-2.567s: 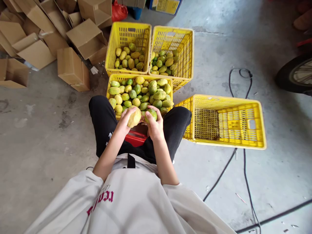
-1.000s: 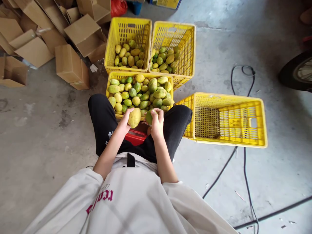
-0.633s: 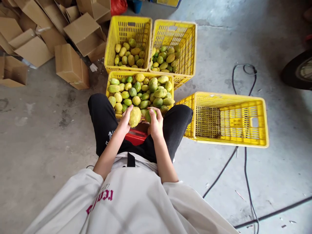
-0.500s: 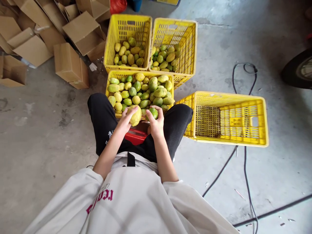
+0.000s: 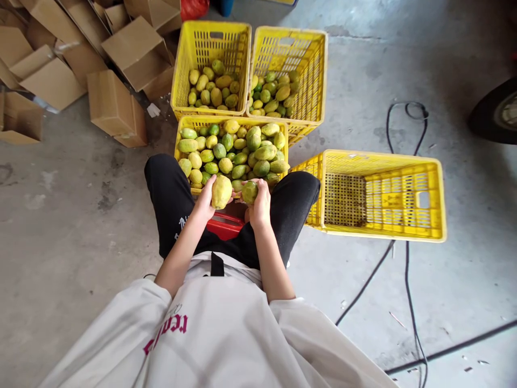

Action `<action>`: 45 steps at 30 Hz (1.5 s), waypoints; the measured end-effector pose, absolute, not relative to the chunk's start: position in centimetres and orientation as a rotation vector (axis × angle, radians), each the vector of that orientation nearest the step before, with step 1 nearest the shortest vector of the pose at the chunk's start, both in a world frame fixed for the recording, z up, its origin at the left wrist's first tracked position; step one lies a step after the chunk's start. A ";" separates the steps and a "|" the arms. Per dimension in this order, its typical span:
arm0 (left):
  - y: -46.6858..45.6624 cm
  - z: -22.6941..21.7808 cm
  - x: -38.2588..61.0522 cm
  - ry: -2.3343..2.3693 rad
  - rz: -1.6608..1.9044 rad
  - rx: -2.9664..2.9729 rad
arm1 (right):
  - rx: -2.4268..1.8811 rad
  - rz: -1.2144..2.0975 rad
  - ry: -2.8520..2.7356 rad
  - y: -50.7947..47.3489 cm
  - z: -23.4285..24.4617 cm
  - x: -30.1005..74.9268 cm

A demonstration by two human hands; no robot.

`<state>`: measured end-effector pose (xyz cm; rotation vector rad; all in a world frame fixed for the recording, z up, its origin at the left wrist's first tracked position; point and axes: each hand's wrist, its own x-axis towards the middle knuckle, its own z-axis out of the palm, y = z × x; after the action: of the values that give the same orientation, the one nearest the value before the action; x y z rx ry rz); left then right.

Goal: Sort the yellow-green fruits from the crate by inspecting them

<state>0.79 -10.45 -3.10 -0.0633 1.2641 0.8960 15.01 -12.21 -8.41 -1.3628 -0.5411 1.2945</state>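
Stained concrete floor (image 5: 72,215) of a work space, four yellow plastic crates packed close together on it. At the centre, between the spread knees of a person seated in black trousers (image 5: 169,199), the heaped crate (image 5: 210,119) – brimful of green and yellow fruit, its near rim drawn up against a low red stool (image 5: 224,226), near enough to be reached without leaning.

Just over that near rim, both hands side by side. Left hand (image 5: 205,200) wrapped around a large yellowish fruit (image 5: 222,192), fingers curled behind it. Right hand (image 5: 260,207) closed on a smaller, greener fruit (image 5: 249,192), thumb and fingers pinching its sides. Fruits almost touching, each gripped from behind and below – a hold that leaves most of the skin open to view.

Directly beyond the heaped crate, two more side by side, the left rear crate (image 5: 210,29) and the right rear crate (image 5: 311,70), butted against its far rim and each only part filled. To the right of the heaped crate, a fourth crate (image 5: 375,157), set at an angle by the right knee, one corner just beside it, mesh bottom in plain view.

Beyond and to the left of the heaped crate, a loose pile of cardboard boxes (image 5: 115,108). Well to its right, past the fourth crate, a black cable (image 5: 365,290) trailing across the floor and the edge of a tyre (image 5: 490,116).
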 end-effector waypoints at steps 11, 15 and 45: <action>-10.5 -3.1 0.9 1.318 1.053 -0.034 | -1.332 1.310 -0.608 -12.3 -7.6 15.1; -10.3 -3.4 0.8 1.274 0.932 -0.123 | -1.359 1.351 -0.555 -12.4 -7.7 15.0; -10.7 -2.8 0.2 1.227 0.920 -0.012 | -1.241 1.386 -0.458 -12.3 -6.6 15.3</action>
<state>0.18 -10.66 -2.80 -0.0124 1.2274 0.9198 15.30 -12.30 -6.65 -1.2409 -0.4583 1.3860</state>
